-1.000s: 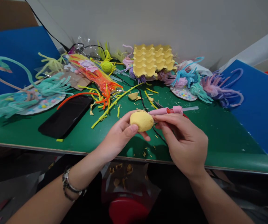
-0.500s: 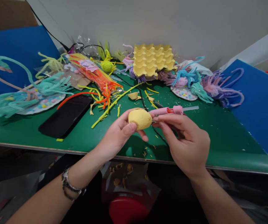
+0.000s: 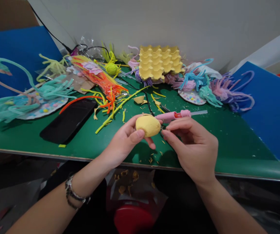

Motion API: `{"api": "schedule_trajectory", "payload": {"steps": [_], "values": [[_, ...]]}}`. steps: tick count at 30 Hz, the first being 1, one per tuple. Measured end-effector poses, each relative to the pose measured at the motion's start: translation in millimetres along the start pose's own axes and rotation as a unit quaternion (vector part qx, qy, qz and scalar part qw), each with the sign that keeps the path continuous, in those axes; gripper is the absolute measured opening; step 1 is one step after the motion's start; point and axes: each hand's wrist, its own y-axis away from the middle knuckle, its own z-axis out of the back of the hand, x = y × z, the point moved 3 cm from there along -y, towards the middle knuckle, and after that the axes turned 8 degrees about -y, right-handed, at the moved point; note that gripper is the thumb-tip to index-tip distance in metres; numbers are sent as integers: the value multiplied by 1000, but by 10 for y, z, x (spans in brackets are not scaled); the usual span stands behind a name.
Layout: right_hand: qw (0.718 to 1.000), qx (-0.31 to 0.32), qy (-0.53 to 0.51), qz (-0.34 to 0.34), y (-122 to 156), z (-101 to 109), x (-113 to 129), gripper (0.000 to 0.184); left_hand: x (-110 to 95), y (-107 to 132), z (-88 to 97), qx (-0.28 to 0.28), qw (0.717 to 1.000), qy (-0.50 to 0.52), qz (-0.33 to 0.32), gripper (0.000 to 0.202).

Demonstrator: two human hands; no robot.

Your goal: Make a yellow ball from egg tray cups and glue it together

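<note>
My left hand (image 3: 132, 131) is closed around a yellow egg-shaped piece of moulded pulp (image 3: 148, 126), thumb on its near side and fingers behind. The right end of the piece looks rough. Just right of that end, my right hand (image 3: 193, 143) has its thumb and index finger in a pinch, a small gap from the piece. Whatever lies between those fingertips is too small to make out. Behind my right hand lies a pink glue gun (image 3: 170, 116) with a clear glue stick poking out of its right end.
A yellow egg tray (image 3: 160, 61) leans at the back. A black phone (image 3: 69, 121) and yellow-green pipe cleaners (image 3: 121, 109) lie to the left on the green table (image 3: 230, 139). Pipe-cleaner figures stand on both sides. Blue boards (image 3: 261, 110) flank them. Yellow scraps (image 3: 139, 99) are scattered about.
The yellow piece in my left hand has shifted slightly right. My right thumb has drawn slightly back from its end, leaving a small gap. The glue gun stays in place.
</note>
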Motion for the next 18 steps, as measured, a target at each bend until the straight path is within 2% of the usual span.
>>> {"api": "schedule_trajectory", "payload": {"steps": [4,9,15,18], "values": [[998,14,48,25,-11,11,37,15,13,-3,13,-7,1000,-2,2,45],[997,32,56,42,-13,7,56,20,11,-9,17,-6,1000,10,2,44],[1000,4,4,-14,-9,5,19,9,1,-8,2,8,1000,7,-3,43],[1000,11,3,-17,-13,3,27,8,-2,-6,2,8,1000,4,-4,44]]}}
